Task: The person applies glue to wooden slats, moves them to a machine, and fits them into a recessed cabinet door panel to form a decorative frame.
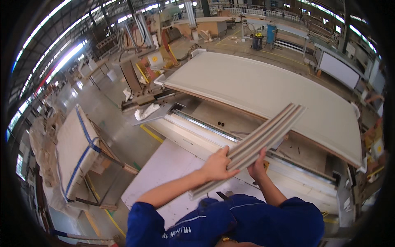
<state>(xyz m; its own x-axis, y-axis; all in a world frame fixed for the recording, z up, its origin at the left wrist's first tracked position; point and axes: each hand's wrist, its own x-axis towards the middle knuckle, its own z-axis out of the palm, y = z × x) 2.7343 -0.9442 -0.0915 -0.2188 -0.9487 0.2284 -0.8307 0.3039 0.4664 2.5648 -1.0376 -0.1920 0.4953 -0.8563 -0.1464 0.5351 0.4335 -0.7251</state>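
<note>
Both of my hands hold a bundle of long, narrow moulding strips (263, 137), pale with brownish stripes along their length. My left hand (219, 164) lies over the left side of the bundle, its fingers curled on the edge. Against the opposite side, my right hand (258, 166) grips with the fingers pointing up; part of it is hidden by the strips. The bundle slants from near my body up to the right. Its far end overlaps a large pale panel (247, 81) in this view; whether they touch I cannot tell.
The panel rests on a machine frame with a metal rail (205, 126) along the near side. A white cloth (147, 111) lies on a grey plate at its left. Wrapped panels with blue strapping (81, 159) lean on a rack farther left. A blue bin (271, 33) stands behind.
</note>
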